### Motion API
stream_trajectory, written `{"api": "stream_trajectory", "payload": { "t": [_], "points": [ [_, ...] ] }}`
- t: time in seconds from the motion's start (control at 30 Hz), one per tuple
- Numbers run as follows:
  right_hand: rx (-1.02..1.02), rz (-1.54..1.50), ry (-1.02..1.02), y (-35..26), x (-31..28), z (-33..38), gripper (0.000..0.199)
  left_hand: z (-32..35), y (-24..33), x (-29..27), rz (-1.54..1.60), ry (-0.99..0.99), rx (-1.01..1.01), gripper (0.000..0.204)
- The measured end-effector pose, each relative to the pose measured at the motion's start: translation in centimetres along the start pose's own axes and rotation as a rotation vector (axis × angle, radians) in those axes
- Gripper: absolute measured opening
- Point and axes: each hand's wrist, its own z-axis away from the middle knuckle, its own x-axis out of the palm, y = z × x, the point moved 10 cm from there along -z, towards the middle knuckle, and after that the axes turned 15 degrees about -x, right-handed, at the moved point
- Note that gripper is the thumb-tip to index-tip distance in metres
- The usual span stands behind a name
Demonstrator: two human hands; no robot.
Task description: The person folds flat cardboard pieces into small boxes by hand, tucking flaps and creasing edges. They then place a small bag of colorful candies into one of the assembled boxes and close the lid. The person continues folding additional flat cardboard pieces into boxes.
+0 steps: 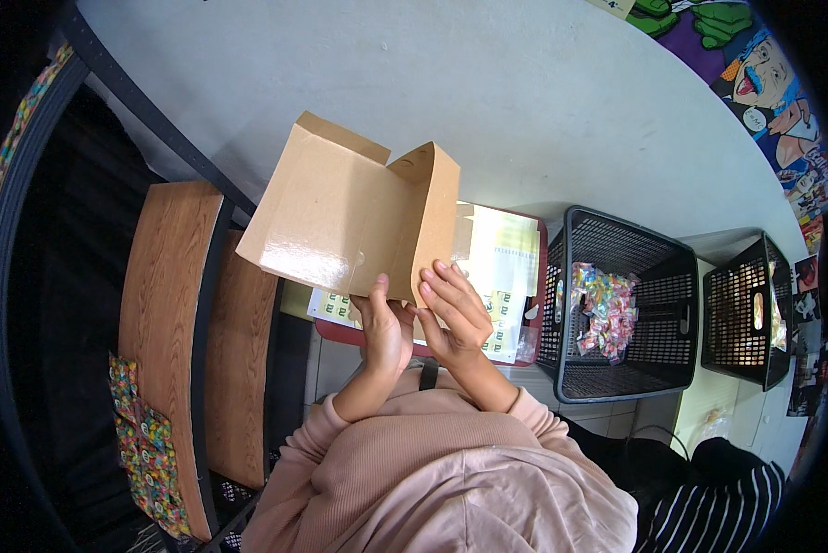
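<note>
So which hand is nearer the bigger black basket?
Right: the right hand touches the cardboard box, left of the black basket; the left hand, at the box's lower edge, is farther left.

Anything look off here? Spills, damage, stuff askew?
Nothing stands out. The cardboard box is open but shows no tear; left hand and right hand are at its near end. Colourful packets lie inside the black basket; no spill visible.

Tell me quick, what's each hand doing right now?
Left hand: holding the cardboard box by its near edge, thumb up front.
Right hand: open, fingers extended against the box's right side.
</note>
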Motion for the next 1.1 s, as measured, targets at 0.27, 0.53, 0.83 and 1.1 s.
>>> {"api": "stream_trajectory", "payload": {
  "t": [0.27, 0.53, 0.83, 1.1],
  "points": [
    [-0.018, -0.074, 0.088, -0.1, -0.4, -0.4, 0.023, -0.1, -0.9, 0.0, 0.003, 0.027, -0.096, 0.041],
    [0.013, -0.074, 0.062, 0.6, -0.7, -0.7, 0.015, -0.5, -1.1, 0.7, -0.046, 0.000, -0.097, 0.042],
    [-0.041, -0.045, 0.078, 0.3, -1.1, -0.9, 0.013, -1.4, -1.5, 0.2, -0.076, 0.009, -0.073, 0.043],
    [-0.073, 0.001, 0.072, -0.5, -1.0, -0.6, 0.015, -1.6, -1.7, -0.4, -0.062, 0.004, -0.091, 0.044]
  ]
}}
